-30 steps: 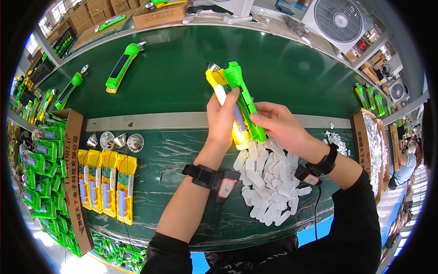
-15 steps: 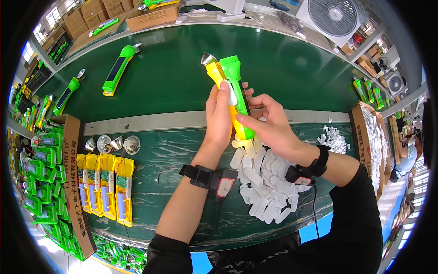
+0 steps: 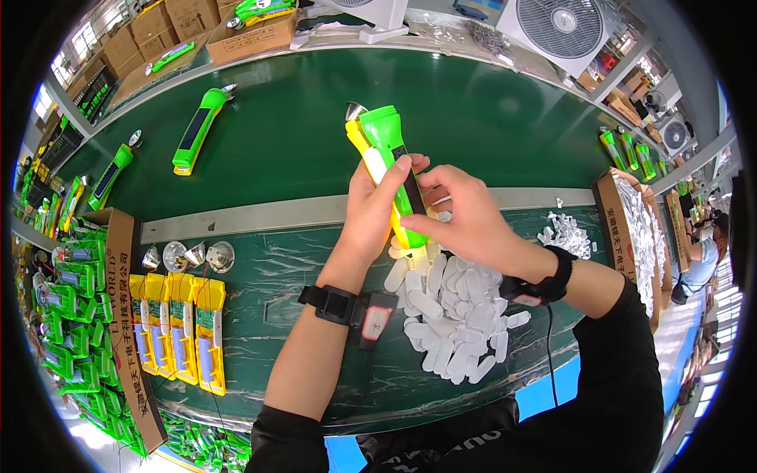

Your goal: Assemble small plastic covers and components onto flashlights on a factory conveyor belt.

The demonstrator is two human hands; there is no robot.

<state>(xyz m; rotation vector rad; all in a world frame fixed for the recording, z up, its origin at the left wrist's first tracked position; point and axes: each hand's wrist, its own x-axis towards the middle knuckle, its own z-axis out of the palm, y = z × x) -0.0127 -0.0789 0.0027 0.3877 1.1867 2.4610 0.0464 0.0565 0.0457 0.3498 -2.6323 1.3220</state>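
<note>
Factory assy line, conveyor belt (image 3: 300, 142), parts cartons (image 3: 126, 315)

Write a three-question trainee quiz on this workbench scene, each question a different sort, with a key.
1. True or false: both hands hold the green and yellow flashlight.
2. What lies under the right hand? A) pile of white plastic pieces B) coiled rope C) metal bolts
3. Fill in: the row of yellow half-shells lies to the person's ____.

Key: 1 true, the left hand grips it too; 2 A; 3 left.
</note>
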